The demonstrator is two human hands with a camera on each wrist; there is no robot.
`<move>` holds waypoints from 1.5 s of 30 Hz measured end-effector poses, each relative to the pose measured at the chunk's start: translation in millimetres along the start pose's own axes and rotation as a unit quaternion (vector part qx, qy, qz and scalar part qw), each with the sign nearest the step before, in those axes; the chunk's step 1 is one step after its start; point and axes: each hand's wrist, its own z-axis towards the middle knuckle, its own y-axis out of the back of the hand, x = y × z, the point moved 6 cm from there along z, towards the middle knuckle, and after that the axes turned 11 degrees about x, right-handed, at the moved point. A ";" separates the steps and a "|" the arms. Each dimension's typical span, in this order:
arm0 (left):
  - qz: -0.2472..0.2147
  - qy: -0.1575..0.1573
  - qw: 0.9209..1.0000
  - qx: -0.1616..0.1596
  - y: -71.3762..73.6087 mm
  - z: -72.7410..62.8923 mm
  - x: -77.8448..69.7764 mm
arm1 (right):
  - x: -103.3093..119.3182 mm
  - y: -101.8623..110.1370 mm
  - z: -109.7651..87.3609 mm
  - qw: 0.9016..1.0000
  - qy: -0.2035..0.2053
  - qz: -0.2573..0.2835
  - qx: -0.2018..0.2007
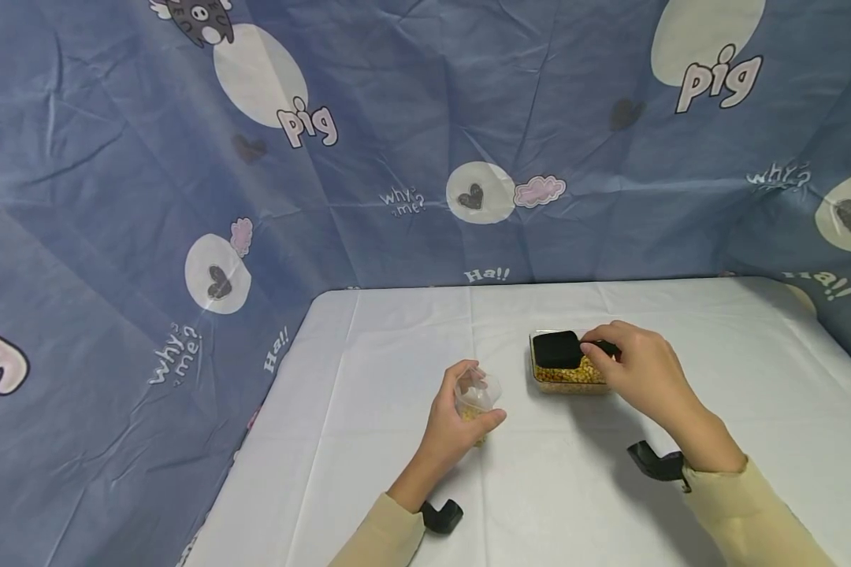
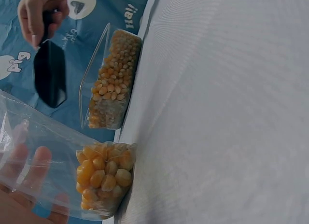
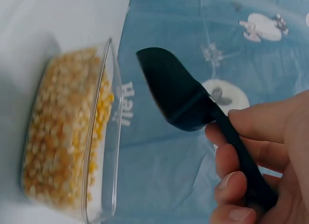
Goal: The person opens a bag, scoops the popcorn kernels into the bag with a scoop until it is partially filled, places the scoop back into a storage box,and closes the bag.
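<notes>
At left, a blue printed fabric sheet (image 1: 113, 197) is hanging beside a white-covered table (image 1: 376, 394). A clear plastic bag (image 1: 470, 394), with yellow corn kernels (image 2: 104, 178) at its bottom, is being held upright by the left hand (image 1: 450, 429), thumb and fingers being curled round it; whether its base is touching the table cannot be told. To its right, a clear rectangular container (image 1: 573, 384) of corn kernels is standing on the table. Above the container, a black scoop (image 1: 557, 350) is being held, its handle being clamped in the right hand (image 1: 641, 370).
</notes>
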 end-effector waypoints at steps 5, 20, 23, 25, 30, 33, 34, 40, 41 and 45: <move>0.008 0.004 1.000 0.000 -0.8 0.3 0.1 | -17.6 -0.4 -0.2 0.999 -0.035 -0.010 0.031; 0.009 0.010 1.000 -0.001 -0.3 -0.9 2.0 | -36.3 -2.9 2.2 0.995 -0.042 -0.058 0.076; 0.008 0.007 1.000 -0.001 -1.1 -0.6 1.9 | -37.3 0.6 3.0 0.993 -0.024 -0.085 0.075; 0.009 0.009 1.000 0.000 -1.7 -0.3 2.0 | -38.0 3.2 2.8 0.992 -0.014 -0.099 0.076; 0.010 0.014 1.000 0.002 -2.4 -0.3 1.4 | -37.2 9.2 2.1 0.989 0.012 -0.122 0.086; 0.013 0.013 1.000 0.001 -1.7 -0.5 1.2 | -34.2 12.7 2.5 0.986 0.027 -0.137 0.087; 0.013 0.012 1.000 0.001 -1.5 -0.6 1.3 | -33.0 14.0 2.8 0.986 0.033 -0.141 0.086; 0.017 0.010 1.000 0.001 -1.0 -0.8 2.0 | -25.3 19.3 6.3 0.979 0.065 -0.172 0.085; 0.018 0.010 1.000 0.001 -1.0 -0.8 1.8 | -24.4 19.9 6.9 0.978 0.069 -0.178 0.086; 0.020 0.012 1.000 0.001 -0.9 -1.1 0.6 | -20.8 23.0 9.1 0.974 0.080 -0.197 0.083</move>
